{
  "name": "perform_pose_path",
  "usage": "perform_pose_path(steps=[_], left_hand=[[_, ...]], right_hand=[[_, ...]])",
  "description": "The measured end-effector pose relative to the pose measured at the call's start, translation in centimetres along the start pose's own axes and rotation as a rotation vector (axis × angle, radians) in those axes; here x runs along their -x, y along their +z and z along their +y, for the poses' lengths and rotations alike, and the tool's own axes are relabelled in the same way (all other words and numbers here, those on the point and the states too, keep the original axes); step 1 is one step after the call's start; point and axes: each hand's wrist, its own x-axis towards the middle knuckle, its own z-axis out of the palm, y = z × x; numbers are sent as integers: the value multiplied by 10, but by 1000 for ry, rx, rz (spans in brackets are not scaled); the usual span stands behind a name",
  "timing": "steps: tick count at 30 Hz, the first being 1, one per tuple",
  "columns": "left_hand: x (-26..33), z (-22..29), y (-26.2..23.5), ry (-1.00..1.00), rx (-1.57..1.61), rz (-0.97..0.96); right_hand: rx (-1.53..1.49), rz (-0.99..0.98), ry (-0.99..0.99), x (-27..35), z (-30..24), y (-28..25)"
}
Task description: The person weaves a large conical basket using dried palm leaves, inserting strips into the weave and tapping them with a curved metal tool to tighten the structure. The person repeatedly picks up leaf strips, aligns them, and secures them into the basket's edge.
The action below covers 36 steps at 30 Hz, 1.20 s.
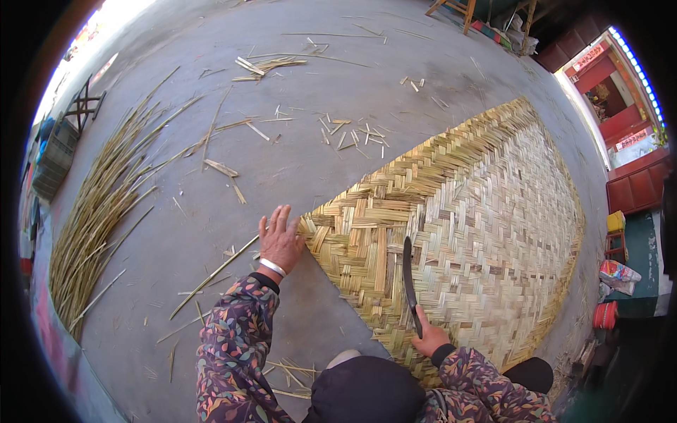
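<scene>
A large mat (493,218) woven from flat straw-coloured strips lies on the floor, its border yellower than its pale middle. At the mat's left corner is my left hand (282,240), fingers spread and nothing in its grasp; the fingertips point away from me. My right hand (430,341) is closed round the handle of a dark, slightly curved knife (408,282). The blade points away from me above the mat's near part; whether it touches the weave I cannot tell. A single thin reed (215,273) lies on the floor just left of my left hand.
A long bundle of thin reeds (106,218) lies at the left. Short cut pieces (352,134) are scattered beyond the mat. A grey crate (56,158) stands at the far left. At the right are a red basket (604,315) and a plastic bag (619,276).
</scene>
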Motion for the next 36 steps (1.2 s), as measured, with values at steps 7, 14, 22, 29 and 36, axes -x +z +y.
perform_pose_path(steps=[7,14,22,29,36], left_hand=[[-57,-83,23,-667,-73,44],[-51,-139,22,-888,-162,124],[-57,-135,22,-923,-202,89],[-61,-133,21,-922,-227,61],[-63,-134,20,-903,-251,59]], right_hand=[[-265,330,-82,-12,-31,-57],[-384,363,-242,-138,-106,-155],[-64,596,-385,-324,-266,-301],[129,765,-335,-439,-427,-364],[234,558,-324,-486,-501,-345]])
